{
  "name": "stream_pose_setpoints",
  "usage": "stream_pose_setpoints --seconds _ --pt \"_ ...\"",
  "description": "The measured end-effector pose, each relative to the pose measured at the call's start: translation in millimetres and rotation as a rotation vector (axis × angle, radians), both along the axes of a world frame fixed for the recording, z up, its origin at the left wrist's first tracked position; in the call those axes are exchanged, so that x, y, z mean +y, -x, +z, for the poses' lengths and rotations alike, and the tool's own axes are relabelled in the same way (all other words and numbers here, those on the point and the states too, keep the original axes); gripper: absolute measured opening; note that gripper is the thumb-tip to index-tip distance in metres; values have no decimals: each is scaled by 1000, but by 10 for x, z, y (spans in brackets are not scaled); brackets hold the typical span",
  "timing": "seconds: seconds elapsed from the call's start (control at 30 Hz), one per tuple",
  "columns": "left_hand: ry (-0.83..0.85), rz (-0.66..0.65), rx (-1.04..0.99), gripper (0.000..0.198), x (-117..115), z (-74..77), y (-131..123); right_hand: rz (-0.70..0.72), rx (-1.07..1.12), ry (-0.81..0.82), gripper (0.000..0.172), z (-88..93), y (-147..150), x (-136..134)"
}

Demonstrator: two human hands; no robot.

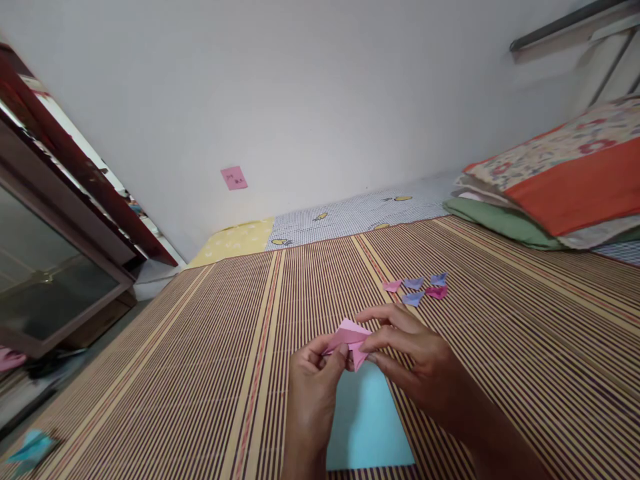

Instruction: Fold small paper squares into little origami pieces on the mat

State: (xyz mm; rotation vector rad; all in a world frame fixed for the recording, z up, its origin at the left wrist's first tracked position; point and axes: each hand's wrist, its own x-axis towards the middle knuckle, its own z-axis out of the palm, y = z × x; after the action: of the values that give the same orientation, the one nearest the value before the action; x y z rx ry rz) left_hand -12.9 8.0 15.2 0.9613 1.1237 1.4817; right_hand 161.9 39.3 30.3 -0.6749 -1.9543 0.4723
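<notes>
A partly folded piece of pink origami paper [349, 333] is held up between both hands, over a light-blue sheet of paper [373, 420]. My left hand [316, 383] pinches its left side, with the thumb on the near face. My right hand [415, 350] grips its right edge between thumb and fingers, while the index finger reaches over the top. The pink paper shows a pointed peak on top and a flap hanging at the lower right. Beyond my right hand, several small folded paper pieces [413, 299] in pink, purple and magenta lie in two rows.
A striped bamboo mat [220, 347] covers the surface. At the far left corner lies a turquoise folded paper [33, 450]. Folded bedding [580, 180] is stacked at the right. A pink note [234, 178] sticks to the white wall; a glass-fronted cabinet [50, 267] stands left.
</notes>
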Motion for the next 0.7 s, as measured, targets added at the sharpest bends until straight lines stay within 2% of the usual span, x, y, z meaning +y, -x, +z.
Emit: stream_pose_setpoints --seconds 0.33,0.7 --pt "28 -72 -142 22 10 -25 27 100 -19 26 18 38 -23 8" --pt "10 -122 -227 20 -27 98 10 4 13 53 12 -6 10 6"
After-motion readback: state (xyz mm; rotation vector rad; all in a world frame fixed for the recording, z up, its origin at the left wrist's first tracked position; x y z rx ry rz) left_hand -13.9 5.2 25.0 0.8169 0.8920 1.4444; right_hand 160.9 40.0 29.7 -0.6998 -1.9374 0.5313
